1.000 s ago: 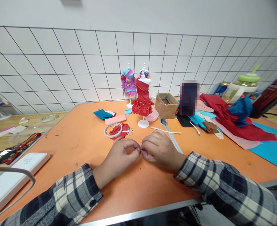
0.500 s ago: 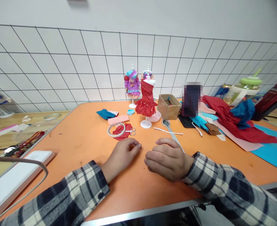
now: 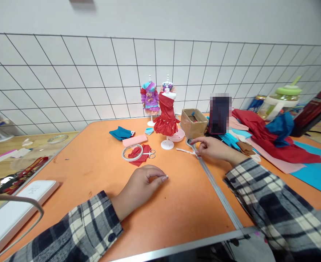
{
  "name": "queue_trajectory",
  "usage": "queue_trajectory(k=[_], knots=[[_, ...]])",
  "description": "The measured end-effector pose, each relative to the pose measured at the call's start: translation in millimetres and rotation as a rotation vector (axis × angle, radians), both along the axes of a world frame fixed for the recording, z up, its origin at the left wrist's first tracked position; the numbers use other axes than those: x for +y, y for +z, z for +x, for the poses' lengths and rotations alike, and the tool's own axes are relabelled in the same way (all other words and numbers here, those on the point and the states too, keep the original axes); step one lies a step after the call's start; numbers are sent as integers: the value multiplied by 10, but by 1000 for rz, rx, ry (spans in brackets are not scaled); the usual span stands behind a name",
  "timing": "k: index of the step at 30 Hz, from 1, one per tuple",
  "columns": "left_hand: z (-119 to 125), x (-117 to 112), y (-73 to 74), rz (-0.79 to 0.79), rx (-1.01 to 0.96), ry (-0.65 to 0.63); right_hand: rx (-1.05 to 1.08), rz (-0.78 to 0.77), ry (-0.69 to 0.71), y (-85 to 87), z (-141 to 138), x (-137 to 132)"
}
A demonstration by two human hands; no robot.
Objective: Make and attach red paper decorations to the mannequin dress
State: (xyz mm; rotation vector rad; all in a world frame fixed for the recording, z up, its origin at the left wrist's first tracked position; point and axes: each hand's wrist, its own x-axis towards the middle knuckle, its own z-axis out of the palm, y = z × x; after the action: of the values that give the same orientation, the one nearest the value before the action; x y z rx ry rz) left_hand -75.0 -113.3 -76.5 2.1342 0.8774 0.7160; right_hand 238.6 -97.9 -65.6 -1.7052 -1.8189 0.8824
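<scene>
My left hand rests over the orange tabletop, thumb and forefinger pinched together. A tiny white bit shows at the fingertips, too small to name. My right hand is stretched out over a thin white strip, its index finger extended and apart from the thumb. The thumb is at the strip, whose right end is hidden beneath the hand. Between and beyond my hands stands a small dress form in a red dress. An embroidery hoop and small scissors lie on red fabric toward the left.
Behind stands a dress form in a purple dress. A cardboard box sits beside a pixelated dark phone. Fabric pieces, a green-lidded cup and a dark red bottle are at right. A metal seam crosses the orange table.
My right hand has moved forward and right to the white strip, its index finger extending from a loosely curled pose. My left hand stays nearly in place, still pinched.
</scene>
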Motion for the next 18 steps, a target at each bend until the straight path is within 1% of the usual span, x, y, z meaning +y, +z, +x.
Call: queue_trajectory(k=[2,4,7,10,13,16,18], knots=[[-1,-9,0,48,24,-49,100,-107,19,10,-42,-39],[-2,-18,3,81,40,-76,139,-208,-14,3,-58,-55],[-8,-28,4,105,60,-78,29,-266,-77,-37,-43,-37],[-16,-38,-2,121,85,-85,-194,-234,-91,-79,-45,9],[-23,-48,-13,145,121,-125,-437,-171,-127,-87,-69,56],[-23,-54,-19,147,136,-157,-551,-123,-177,-63,-63,65],[-17,-51,-18,80,109,-133,-627,-87,-195,-41,-44,38]])
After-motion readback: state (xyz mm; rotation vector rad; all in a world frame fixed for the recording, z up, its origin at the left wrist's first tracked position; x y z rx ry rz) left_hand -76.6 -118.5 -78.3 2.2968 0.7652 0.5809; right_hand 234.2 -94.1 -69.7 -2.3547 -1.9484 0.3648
